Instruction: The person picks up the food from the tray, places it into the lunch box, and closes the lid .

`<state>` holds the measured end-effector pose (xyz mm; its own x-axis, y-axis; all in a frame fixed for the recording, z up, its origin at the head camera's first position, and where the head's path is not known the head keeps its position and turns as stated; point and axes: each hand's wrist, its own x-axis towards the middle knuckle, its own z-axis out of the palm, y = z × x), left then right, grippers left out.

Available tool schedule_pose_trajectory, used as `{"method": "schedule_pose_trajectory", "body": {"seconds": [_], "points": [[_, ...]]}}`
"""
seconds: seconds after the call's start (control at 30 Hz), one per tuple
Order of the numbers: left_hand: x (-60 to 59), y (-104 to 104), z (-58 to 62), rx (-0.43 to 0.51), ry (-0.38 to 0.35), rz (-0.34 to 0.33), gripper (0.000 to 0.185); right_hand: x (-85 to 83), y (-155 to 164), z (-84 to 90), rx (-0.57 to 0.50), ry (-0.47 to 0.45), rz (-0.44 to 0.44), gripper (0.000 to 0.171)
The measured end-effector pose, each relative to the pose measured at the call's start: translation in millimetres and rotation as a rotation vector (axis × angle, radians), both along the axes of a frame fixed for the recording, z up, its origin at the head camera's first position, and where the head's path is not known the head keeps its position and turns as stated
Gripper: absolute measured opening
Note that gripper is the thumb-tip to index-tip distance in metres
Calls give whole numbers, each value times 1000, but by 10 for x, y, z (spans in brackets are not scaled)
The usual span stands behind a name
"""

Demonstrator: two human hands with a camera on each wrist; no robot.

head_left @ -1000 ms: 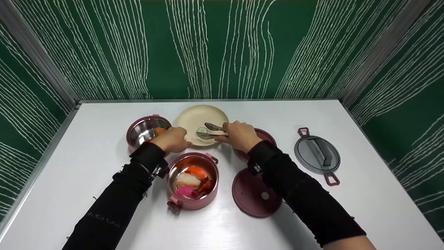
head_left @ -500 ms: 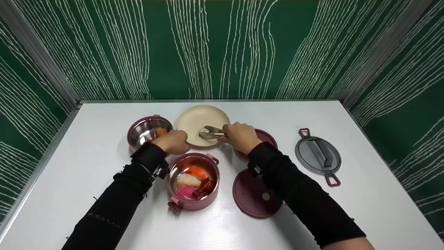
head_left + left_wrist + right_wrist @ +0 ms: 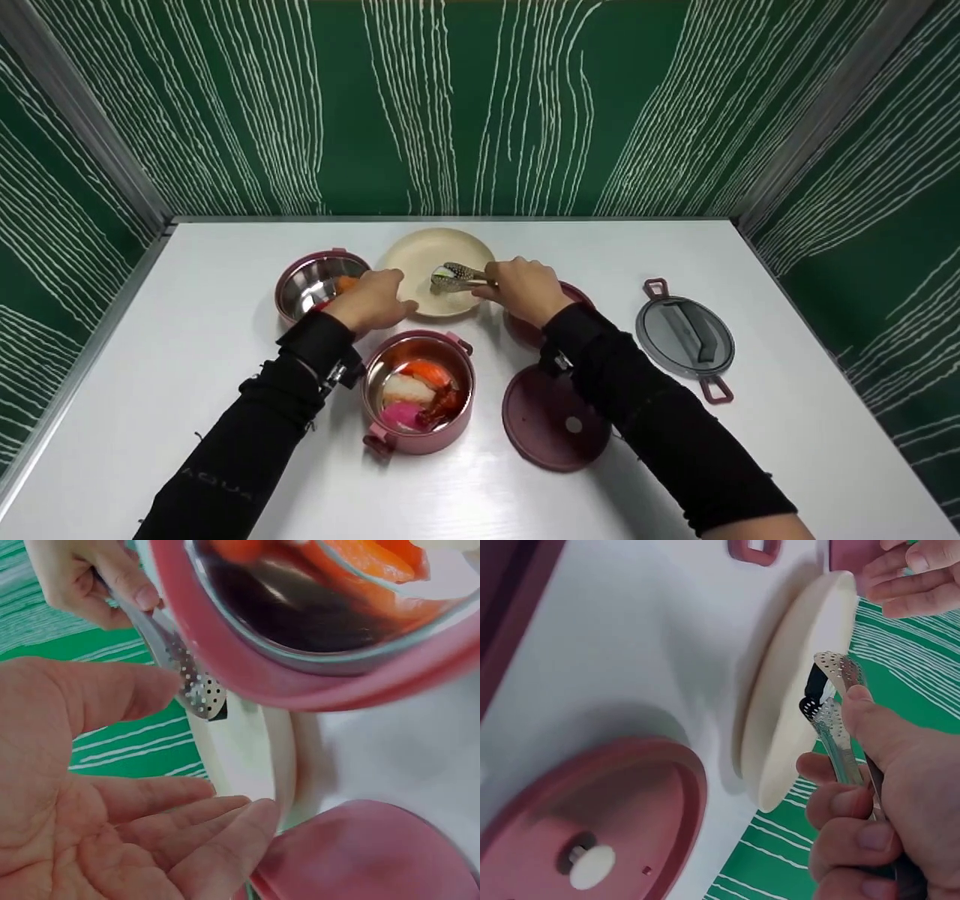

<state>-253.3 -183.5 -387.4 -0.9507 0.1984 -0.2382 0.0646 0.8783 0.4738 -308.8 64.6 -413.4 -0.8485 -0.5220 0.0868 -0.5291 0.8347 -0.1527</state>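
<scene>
The tongs [image 3: 454, 276] have risen slightly above the plate [image 3: 420, 255], squeezed by the right hand [image 3: 525, 289]; the left hand [image 3: 375, 298], fingers relaxed and holding nothing, rests beside the plate.

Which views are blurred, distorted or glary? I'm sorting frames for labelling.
Head view: sharp, wide-angle bending of the wall edges, glare on the white table. Left wrist view: the pink steel-lined bowl and the left hand are close and soft. Right wrist view: the perforated metal tongs are fairly sharp, the scene is tilted.
</scene>
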Motion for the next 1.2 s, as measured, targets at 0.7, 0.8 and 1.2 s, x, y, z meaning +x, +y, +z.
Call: {"method": "schedule_pose_trajectory", "body": {"seconds": [0.7, 0.8, 1.2], "points": [[253, -575, 143, 197, 390, 192, 53, 49, -265, 351, -71, 19, 16, 40], [320, -717, 111, 210, 410, 240, 52, 64, -378, 421, -74, 12, 21, 41], [488, -1050, -139, 179, 365, 357, 55, 194, -843, 479, -30, 111, 126, 39]]}}
